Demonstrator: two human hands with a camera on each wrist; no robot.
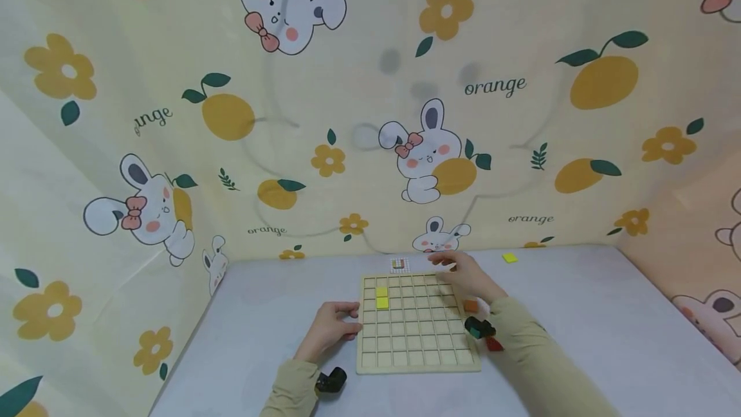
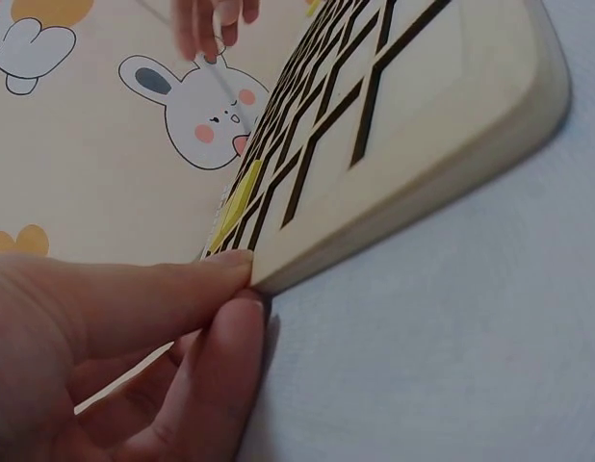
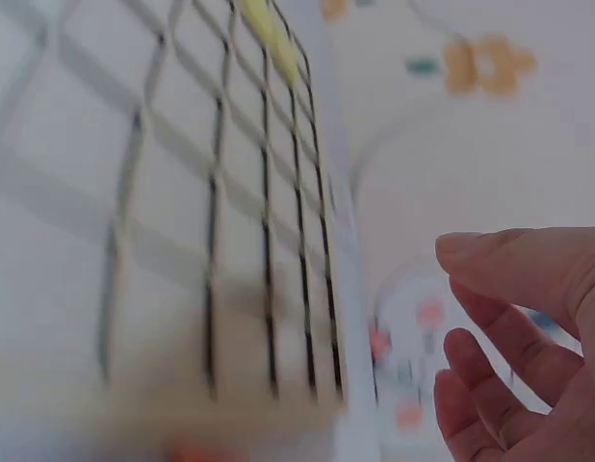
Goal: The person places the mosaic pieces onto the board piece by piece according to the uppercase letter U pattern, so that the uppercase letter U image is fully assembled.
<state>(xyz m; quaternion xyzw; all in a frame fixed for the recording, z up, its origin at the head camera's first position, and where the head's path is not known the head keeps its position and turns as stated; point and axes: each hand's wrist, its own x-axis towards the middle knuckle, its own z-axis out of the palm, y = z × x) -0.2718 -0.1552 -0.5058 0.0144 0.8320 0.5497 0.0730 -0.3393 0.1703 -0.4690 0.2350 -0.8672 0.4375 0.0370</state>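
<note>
A pale square board (image 1: pixel 417 367) with a raised grid lies on the table. Two yellow square tiles (image 1: pixel 382 297) sit in neighbouring cells near its upper left corner. My left hand (image 1: pixel 330 327) is at the board's left edge, its thumb and fingertips touching the rim, as the left wrist view also shows. Over the far right corner of the board is my right hand (image 1: pixel 463 275). Its fingers (image 3: pixel 509 337) are loosely bent, thumb and fingertips apart, with nothing seen between them in the right wrist view.
A small printed card (image 1: pixel 399 265) lies beyond the board. Another yellow tile (image 1: pixel 509 257) is on the table at the far right. An orange piece (image 1: pixel 471 306) and a red piece (image 1: pixel 494 343) lie by the board's right side, near my forearm. A patterned cloth (image 1: pixel 370 82) hangs behind.
</note>
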